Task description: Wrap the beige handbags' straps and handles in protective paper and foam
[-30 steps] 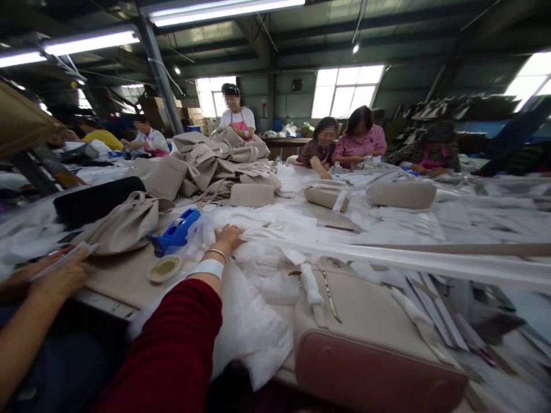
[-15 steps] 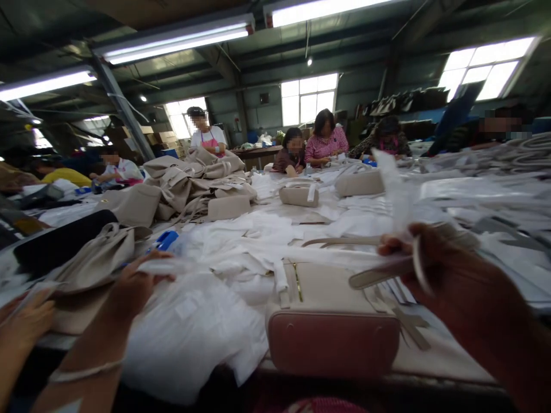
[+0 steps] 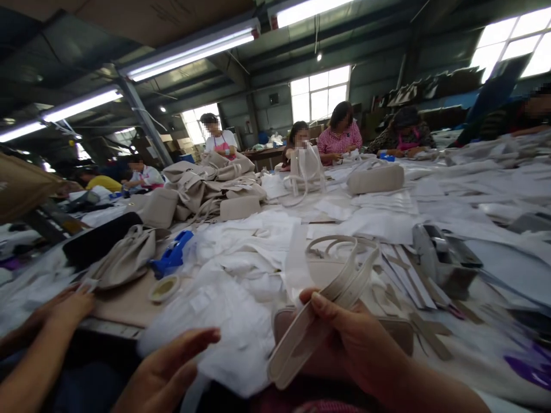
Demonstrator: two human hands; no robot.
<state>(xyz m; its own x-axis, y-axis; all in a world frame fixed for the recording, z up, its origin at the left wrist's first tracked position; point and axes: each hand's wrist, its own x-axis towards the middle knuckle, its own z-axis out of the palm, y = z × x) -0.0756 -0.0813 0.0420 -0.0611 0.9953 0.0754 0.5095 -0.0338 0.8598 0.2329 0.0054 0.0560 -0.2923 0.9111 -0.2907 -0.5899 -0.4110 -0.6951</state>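
Note:
My right hand (image 3: 357, 338) pinches a pair of beige bag straps (image 3: 297, 344) between thumb and fingers; their rounded ends point down towards me and the rest loops up behind. Beneath and behind that hand is a beige handbag (image 3: 396, 332), mostly hidden by the hand and straps. White wrapping film (image 3: 297, 258) lies against the bag. My left hand (image 3: 167, 373) is low in front with fingers stretched and thumb apart, beside a heap of crumpled white wrapping (image 3: 224, 321). A thin whitish strip shows below its thumb; whether they touch I cannot tell.
A co-worker's hands (image 3: 64, 312) are at the left edge. A blue tape dispenser (image 3: 174, 255) and tape roll (image 3: 163, 288) lie left; a grey tape dispenser (image 3: 445, 261) stands right. Beige bags (image 3: 202, 183) are piled further back. Several people work across the table.
My right hand has come inward and lower with the straps, in front of the bag. My left hand has dropped towards me, away from the blue dispenser, and its fingers have opened.

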